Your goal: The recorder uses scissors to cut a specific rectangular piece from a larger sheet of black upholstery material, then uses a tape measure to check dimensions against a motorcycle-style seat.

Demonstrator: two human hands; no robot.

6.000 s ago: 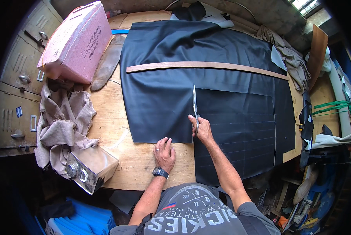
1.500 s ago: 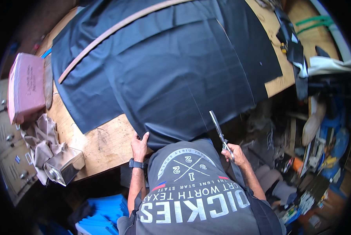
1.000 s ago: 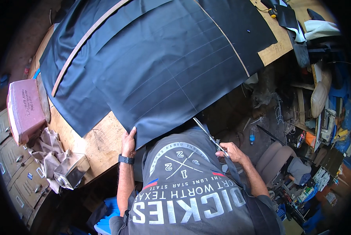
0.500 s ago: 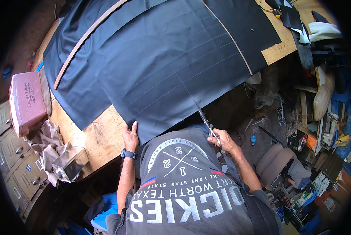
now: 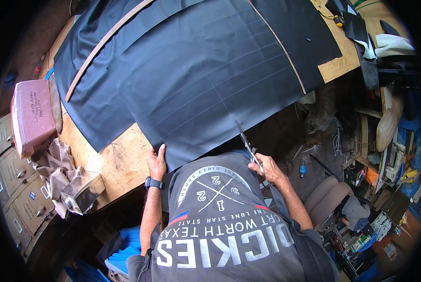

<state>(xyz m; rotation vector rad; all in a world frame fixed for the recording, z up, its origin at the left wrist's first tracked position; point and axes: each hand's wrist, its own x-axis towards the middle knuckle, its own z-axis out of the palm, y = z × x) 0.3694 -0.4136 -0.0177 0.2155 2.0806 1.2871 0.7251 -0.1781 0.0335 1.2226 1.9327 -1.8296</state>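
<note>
My right fingers (image 5: 262, 160) grip the scissors (image 5: 249, 147) across the sheet (image 5: 187, 84)'s near edge; my left fingers (image 5: 152, 155) hold its near left corner, the counter (image 5: 128, 152) showing beside it.

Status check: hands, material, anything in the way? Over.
Right hand gripping scissors, blade over near edge of black leatherette sheet. Left hand at its near-left edge, grip unclear. Wooden strip across its far left, apart from scissors.
</note>
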